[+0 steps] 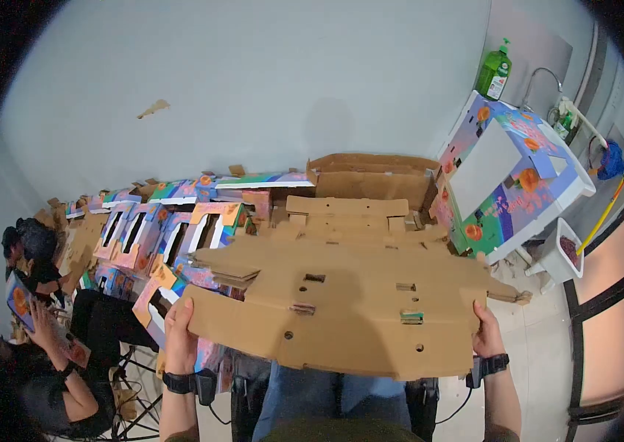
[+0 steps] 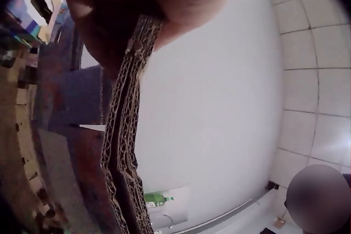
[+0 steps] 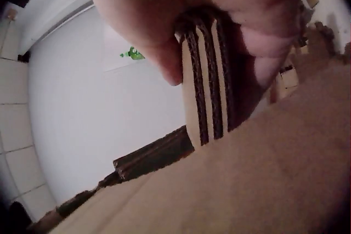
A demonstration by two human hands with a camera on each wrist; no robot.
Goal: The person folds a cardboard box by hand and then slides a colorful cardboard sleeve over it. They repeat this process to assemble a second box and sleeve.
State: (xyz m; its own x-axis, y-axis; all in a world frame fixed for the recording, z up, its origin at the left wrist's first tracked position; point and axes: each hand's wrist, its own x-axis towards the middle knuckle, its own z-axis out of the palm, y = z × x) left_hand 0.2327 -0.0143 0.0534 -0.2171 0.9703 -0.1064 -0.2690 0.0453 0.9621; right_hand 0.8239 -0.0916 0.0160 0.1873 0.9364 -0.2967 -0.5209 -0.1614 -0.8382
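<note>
A stack of flattened brown cardboard sheets (image 1: pixel 356 295), with slots and round holes cut in it, is held across the front of the body. My left hand (image 1: pixel 181 333) grips its left edge, thumb on top. At the opposite edge my right hand (image 1: pixel 487 337) pinches the cardboard the same way. Several corrugated layers (image 2: pixel 125 130) show edge-on below the fingers in the left wrist view. In the right wrist view the stacked layers (image 3: pixel 208 86) sit between thumb and fingers.
Beyond the stack lie more brown cardboard (image 1: pixel 371 177) and a row of printed boxes (image 1: pixel 139 228). A large printed box (image 1: pixel 507 177) stands at right, near a green pump bottle (image 1: pixel 495 74) and a white bin (image 1: pixel 556 254). Another person (image 1: pixel 54 353) sits at left.
</note>
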